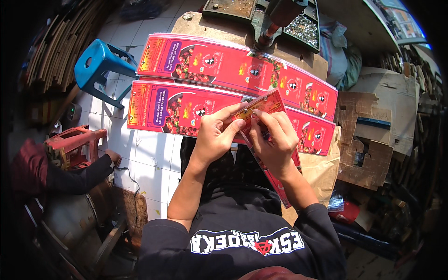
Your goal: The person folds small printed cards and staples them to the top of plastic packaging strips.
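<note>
Glossy red printed card, long and narrow, is held up over the lap: one strip (266,140) is pinched at its upper end between both hands and runs down past the right wrist toward the waist. The left hand (212,135) is closed around the strip's top corner, thumb on the face, index finger laid along the upper edge. The right hand (275,140) is curled shut on the same end, fingertips pressed beside the left thumb.

Two longer strips of the same print, the far strip (224,63) and the near strip (177,109), lie flat on a wooden bench (205,25), just beyond the hands.

Handling, as judged: the card looks light, thin and springy, stiff enough to hold its line but easily creased. The laminated face is likely slippery, so a pinch near an edge or corner seems the surest hold.

A blue plastic stool (100,60) stands on white floor tiles (149,158) to the left. Another person's hand (113,157) rests low at the left, beside a red stool (77,140).
</note>
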Available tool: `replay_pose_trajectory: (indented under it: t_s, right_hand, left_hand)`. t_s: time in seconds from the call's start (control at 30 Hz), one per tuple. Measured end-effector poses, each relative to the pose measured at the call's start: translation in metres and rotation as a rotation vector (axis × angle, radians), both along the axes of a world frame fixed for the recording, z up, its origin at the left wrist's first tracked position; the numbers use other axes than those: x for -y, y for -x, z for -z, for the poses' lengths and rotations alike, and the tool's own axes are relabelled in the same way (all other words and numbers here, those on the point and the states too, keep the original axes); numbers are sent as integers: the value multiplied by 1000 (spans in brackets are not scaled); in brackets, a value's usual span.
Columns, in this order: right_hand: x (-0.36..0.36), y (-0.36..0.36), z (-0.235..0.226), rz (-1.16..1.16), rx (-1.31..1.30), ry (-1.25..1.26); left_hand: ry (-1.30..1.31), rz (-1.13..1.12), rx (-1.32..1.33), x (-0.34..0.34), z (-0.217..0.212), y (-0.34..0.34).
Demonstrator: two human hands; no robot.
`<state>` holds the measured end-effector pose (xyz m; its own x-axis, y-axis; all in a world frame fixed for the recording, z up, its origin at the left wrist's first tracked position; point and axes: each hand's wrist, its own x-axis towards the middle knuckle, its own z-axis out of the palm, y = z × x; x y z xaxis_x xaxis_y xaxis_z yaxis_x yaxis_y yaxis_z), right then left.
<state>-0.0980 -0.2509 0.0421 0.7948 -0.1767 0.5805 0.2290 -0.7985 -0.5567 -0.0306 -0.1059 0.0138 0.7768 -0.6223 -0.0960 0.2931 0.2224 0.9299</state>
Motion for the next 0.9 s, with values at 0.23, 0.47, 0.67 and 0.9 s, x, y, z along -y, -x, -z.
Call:
replay_pose_trajectory:
  t_s: [0.23,0.47,0.67,0.9]
  right_hand:
    - [-2,-3,0,-4,28,88]
    - [-3,-3,-2,-1,21,149]
    - [1,1,-2,1,4,-20]
    - [-3,-2,3,4,60,85]
  left_hand:
    - [-7,-15,44,-1,5,1]
    - [3,-5,83,-2,7,1]
    - [47,-18,37,-2,4,2]
    - [42,-14,36,-2,4,1]
